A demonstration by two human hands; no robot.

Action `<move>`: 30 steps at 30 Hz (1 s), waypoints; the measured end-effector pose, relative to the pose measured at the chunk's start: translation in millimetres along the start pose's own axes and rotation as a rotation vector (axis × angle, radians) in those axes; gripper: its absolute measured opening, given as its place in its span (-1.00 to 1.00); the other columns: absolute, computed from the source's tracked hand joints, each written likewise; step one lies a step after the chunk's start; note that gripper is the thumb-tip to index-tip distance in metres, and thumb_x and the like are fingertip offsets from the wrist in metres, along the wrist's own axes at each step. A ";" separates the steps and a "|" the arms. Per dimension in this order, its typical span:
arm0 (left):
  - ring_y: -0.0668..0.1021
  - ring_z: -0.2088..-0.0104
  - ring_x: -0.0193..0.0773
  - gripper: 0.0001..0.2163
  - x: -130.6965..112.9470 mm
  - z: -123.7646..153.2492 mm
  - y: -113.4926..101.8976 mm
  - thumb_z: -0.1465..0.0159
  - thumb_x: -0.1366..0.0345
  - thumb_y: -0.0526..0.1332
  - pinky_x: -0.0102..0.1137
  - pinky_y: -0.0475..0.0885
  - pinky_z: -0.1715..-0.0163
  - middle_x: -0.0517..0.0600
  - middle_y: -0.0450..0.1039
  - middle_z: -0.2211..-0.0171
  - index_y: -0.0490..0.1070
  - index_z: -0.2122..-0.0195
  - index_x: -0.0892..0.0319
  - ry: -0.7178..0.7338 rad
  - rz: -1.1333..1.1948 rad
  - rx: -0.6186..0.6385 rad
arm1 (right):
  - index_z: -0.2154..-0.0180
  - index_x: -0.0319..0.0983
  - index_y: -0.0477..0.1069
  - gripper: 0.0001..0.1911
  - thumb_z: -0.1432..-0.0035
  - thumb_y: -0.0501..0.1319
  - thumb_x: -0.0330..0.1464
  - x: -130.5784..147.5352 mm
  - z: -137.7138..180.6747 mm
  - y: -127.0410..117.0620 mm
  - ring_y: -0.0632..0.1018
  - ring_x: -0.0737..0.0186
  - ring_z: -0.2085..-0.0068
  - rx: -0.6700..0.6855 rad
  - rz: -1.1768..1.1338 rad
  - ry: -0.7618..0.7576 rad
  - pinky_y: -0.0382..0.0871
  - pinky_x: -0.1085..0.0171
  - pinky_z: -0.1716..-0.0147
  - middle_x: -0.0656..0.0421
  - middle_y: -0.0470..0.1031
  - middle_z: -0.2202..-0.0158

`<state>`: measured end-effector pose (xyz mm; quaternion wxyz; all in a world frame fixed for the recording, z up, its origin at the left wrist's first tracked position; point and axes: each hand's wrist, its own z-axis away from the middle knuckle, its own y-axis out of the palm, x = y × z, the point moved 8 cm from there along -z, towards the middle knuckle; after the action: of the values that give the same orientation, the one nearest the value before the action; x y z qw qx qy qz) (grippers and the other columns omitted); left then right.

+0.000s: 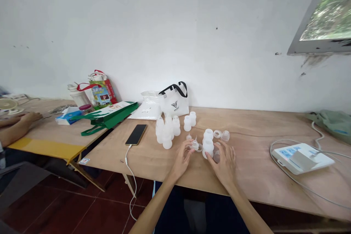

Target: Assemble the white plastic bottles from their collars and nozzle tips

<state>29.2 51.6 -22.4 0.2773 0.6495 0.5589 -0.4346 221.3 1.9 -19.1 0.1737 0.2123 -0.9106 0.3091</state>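
Both my hands rest on a plywood table (246, 175) among small translucent white plastic bottles and caps. My left hand (182, 159) has its fingers spread, the tips touching a small clear nipple-like cap (194, 144). My right hand (225, 164) lies flat with fingers apart, touching the base of a white bottle (207, 147) and partly covering a clear ring. A second bottle (208, 134) stands just behind. Two loose clear rings (221, 135) lie beyond. A cluster of several white bottles (166, 130) stands to the left.
A phone (136, 134) on a white cable lies left of the bottles. A white tote bag (174, 102) and plastic packet stand by the wall. A power strip (301, 157) with cords sits right. A green bag (109, 116) and another person's arm (16, 126) lie on the adjoining left table.
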 end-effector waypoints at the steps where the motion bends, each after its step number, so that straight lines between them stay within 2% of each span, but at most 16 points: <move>1: 0.52 -0.15 -0.07 -0.71 1.2 0.5 0.0 -0.43 0.08 0.19 -0.10 0.46 -0.18 0.16 0.39 -0.20 0.37 -0.09 0.09 -0.018 0.017 -0.006 | -0.07 -0.13 0.37 -0.57 -0.32 0.19 -0.02 3.7 -0.9 -1.0 0.42 -0.18 -0.20 0.008 -0.040 -0.017 0.08 -0.32 -0.28 -0.04 0.45 -0.16; 5: 0.49 -0.19 -0.09 -0.69 4.7 2.1 -1.7 -0.41 0.11 0.23 -0.12 0.42 -0.22 0.12 0.40 -0.16 0.34 -0.11 0.07 -0.069 0.088 -0.062 | -0.11 -0.15 0.28 -0.57 -0.31 0.23 -0.13 14.4 0.4 -6.8 0.41 -0.15 -0.22 0.001 -0.191 -0.060 0.19 -0.24 -0.25 -0.03 0.51 -0.10; 8: 0.49 -0.19 -0.07 -0.71 5.2 1.2 -4.0 -0.36 0.11 0.29 -0.13 0.44 -0.20 0.11 0.44 -0.11 0.37 -0.03 0.09 -0.076 0.171 -0.132 | -0.06 -0.14 0.30 -0.61 -0.27 0.26 -0.16 14.8 4.4 -9.6 0.49 -0.15 -0.08 -0.008 -0.224 -0.049 0.38 -0.15 -0.08 -0.01 0.53 0.01; 11: 0.52 -0.17 -0.04 -0.66 5.0 0.1 -6.8 -0.34 0.06 0.31 -0.11 0.50 -0.13 0.13 0.46 -0.10 0.31 -0.02 0.08 -0.073 0.284 -0.195 | -0.06 -0.12 0.32 -0.63 -0.26 0.26 -0.19 16.4 6.2 -2.4 0.55 -0.06 0.11 0.111 -0.264 -0.047 0.46 -0.03 0.10 0.03 0.54 0.05; 15: 0.53 -0.16 -0.03 -0.53 2.3 0.6 -6.3 -0.27 0.05 0.37 -0.13 0.51 -0.11 0.14 0.45 -0.13 0.24 -0.10 0.04 -0.068 0.311 -0.181 | -0.10 -0.11 0.33 -0.62 -0.28 0.24 -0.23 22.8 5.7 4.8 0.56 -0.06 0.08 0.230 -0.308 -0.076 0.46 -0.02 0.07 0.05 0.55 0.05; 18: 0.51 -0.19 -0.03 -0.46 0.6 1.6 0.4 -0.25 0.08 0.40 -0.14 0.47 -0.16 0.16 0.43 -0.20 0.25 -0.18 0.04 -0.074 0.317 -0.085 | -0.11 -0.10 0.35 -0.62 -0.28 0.25 -0.24 26.7 4.9 4.7 0.57 -0.07 0.08 0.222 -0.297 -0.118 0.45 -0.04 0.04 0.06 0.56 0.05; 21: 0.53 -0.17 -0.02 -0.45 3.6 1.7 5.4 -0.24 0.10 0.41 -0.12 0.42 -0.20 0.17 0.47 -0.18 0.32 -0.21 0.07 -0.107 0.357 -0.020 | -0.14 -0.10 0.34 -0.61 -0.29 0.25 -0.26 28.0 4.8 4.3 0.56 -0.06 0.05 0.205 -0.277 -0.152 0.45 -0.06 0.01 0.06 0.55 0.04; 26: 0.54 -0.12 0.03 -0.51 11.4 -0.8 3.1 -0.15 0.07 0.47 -0.15 0.43 -0.15 0.16 0.50 -0.12 0.52 -0.06 0.15 -0.166 0.352 -0.039 | -0.15 -0.12 0.35 -0.62 -0.32 0.23 -0.31 33.1 3.5 -0.8 0.55 -0.02 0.07 0.148 -0.246 -0.242 0.48 -0.04 0.04 0.06 0.52 0.05; 30: 0.57 0.00 -0.05 -0.58 9.9 -3.1 0.0 -0.10 0.06 0.50 -0.24 0.45 -0.04 0.09 0.57 0.07 0.54 0.09 0.17 -0.179 0.316 -0.060 | -0.15 -0.14 0.38 -0.62 -0.32 0.26 -0.38 42.0 4.3 -9.9 0.54 0.03 0.14 0.058 -0.208 -0.354 0.51 0.04 0.15 0.04 0.49 0.12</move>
<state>30.0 59.0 -29.6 0.4101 0.6794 0.4356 -0.4249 189.6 -19.7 1.4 0.0359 0.3611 -0.8908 0.2736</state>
